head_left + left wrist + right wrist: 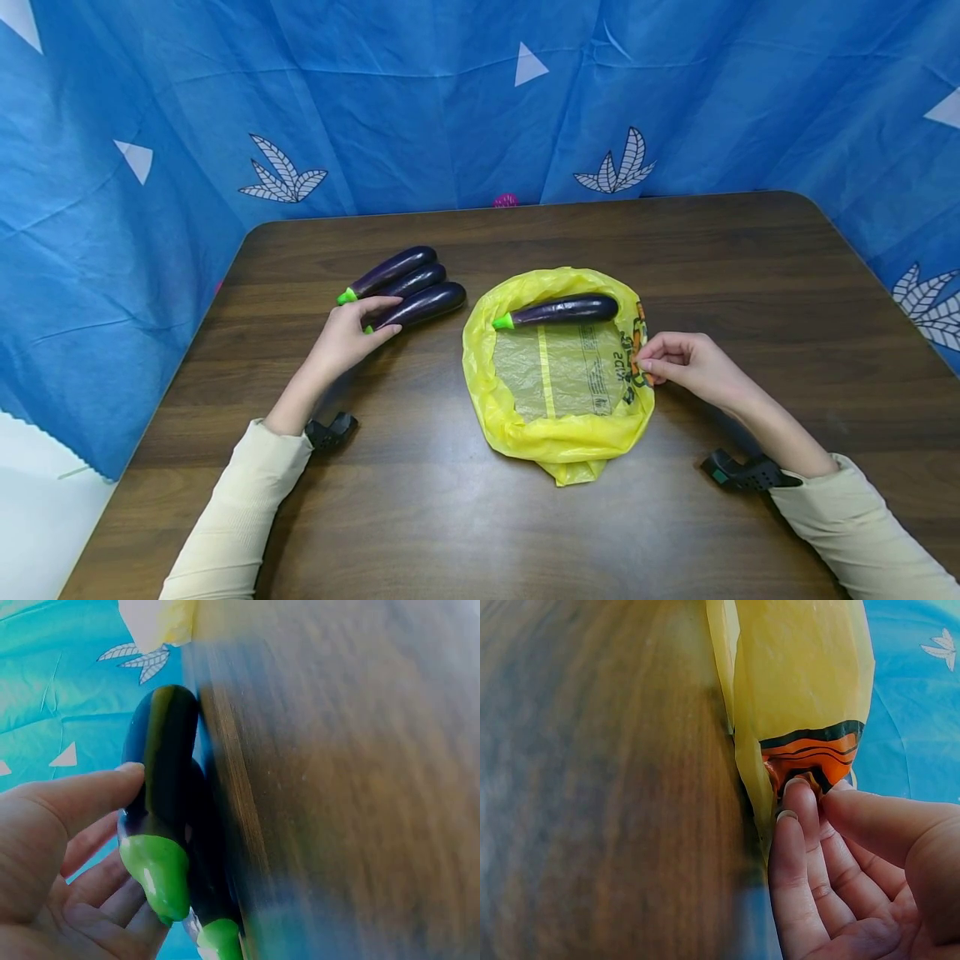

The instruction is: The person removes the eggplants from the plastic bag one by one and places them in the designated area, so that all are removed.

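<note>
Three dark purple eggplants with green stem ends lie side by side at the left of the table. My left hand (348,333) holds the nearest eggplant (426,305) near its stem end, thumb on one side and fingers on the other. In the left wrist view the thumb presses this eggplant (166,750), with another eggplant (210,877) behind it. A yellow plastic bag (487,379) stands with its rim rolled open, and one eggplant (573,309) lies inside toward the back. My right hand (693,367) pinches the bag's right rim at the orange and black print (810,754).
All this is on a brown wood-grain table (420,517). A blue curtain (450,108) with white leaf and triangle prints hangs behind it. Each wrist wears a small black device, one on the left (332,432) and one on the right (750,472).
</note>
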Demonstrator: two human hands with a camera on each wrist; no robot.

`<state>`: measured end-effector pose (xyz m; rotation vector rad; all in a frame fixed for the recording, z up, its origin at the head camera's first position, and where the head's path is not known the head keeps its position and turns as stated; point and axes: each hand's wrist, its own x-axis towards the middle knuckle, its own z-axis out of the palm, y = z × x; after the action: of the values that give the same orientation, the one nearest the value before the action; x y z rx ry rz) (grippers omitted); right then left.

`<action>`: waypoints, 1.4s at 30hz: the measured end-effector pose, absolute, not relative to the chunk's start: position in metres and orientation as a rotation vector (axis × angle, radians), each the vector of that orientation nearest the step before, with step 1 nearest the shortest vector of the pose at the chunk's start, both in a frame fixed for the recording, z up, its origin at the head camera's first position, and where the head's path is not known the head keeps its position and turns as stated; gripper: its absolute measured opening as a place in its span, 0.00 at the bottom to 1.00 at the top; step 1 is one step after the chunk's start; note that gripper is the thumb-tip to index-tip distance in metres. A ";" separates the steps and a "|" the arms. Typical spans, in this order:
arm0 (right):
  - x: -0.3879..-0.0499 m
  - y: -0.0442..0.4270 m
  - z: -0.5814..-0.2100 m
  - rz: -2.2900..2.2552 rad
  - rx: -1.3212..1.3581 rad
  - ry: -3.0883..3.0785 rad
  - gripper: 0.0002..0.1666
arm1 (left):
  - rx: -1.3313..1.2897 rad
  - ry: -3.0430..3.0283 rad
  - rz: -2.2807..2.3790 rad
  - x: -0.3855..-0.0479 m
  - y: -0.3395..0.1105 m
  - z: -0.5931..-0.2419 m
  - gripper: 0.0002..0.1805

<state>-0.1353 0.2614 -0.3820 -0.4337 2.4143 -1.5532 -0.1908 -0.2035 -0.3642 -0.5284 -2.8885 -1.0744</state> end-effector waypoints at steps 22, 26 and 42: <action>-0.135 0.261 -0.381 -1.558 -0.423 2.411 0.07 | -0.491 -2.872 -1.044 -0.186 -0.205 -0.364 0.20; -0.135 0.261 -0.381 -1.546 -0.414 2.418 0.07 | -0.499 -2.860 -1.042 -0.186 -0.204 -0.363 0.19; -0.135 0.261 -0.383 -1.557 -0.422 2.413 0.07 | -0.639 -2.742 -1.110 -0.186 -0.166 -0.333 0.18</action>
<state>-0.1352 0.2615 -0.3825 -0.4221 2.4126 -1.5569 -0.1861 -0.1664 -0.3335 -0.6386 -2.7417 -1.1104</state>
